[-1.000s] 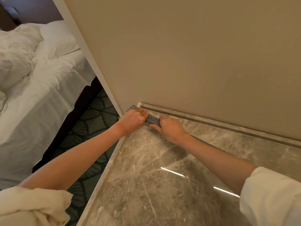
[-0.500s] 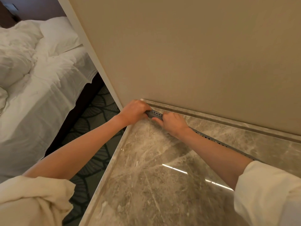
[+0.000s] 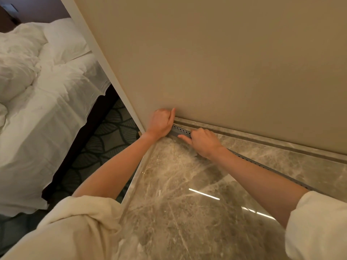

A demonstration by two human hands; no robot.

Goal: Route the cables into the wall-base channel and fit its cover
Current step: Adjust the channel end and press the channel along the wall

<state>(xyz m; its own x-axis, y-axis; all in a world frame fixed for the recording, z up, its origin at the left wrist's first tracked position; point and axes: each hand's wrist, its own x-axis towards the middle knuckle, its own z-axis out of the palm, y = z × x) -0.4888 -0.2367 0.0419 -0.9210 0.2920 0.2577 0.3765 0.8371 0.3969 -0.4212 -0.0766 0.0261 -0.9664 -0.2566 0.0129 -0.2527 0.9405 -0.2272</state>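
A long, thin grey strip [image 3: 181,131], flat and pierced with a row of small round holes, is seen lying along the base of the wall [image 3: 225,62]. It is taken to be the channel cover. Its near end is held between the two hands, close to the wall corner, and the rest runs to the right under the right forearm, just beside the stone skirting [image 3: 281,142].

The left hand [image 3: 161,122] is curled into a loose fist at the end of the strip, the thumb raised and touching the wall. Whether its fingers grasp the strip cannot be told, because they are hidden under the hand. The right hand [image 3: 203,142] is bent over the strip, the fingers closed on its upper edge and the thumb stretched along its front face.

The floor [image 3: 178,212] is polished marble, grey-brown with pale veins, and two bright reflections are shown on it. The wall is smooth, matt and beige. A narrow dark groove is seen between the skirting and the wall. No cables can be made out.

At the left, the marble ends in a straight edge, and a dark patterned carpet [image 3: 105,145] begins. Further left a bed [image 3: 47,109] with creased white linen is placed. Much open floor is left in front of the strip. Cream sleeves [image 3: 319,228] are rolled up on both arms.
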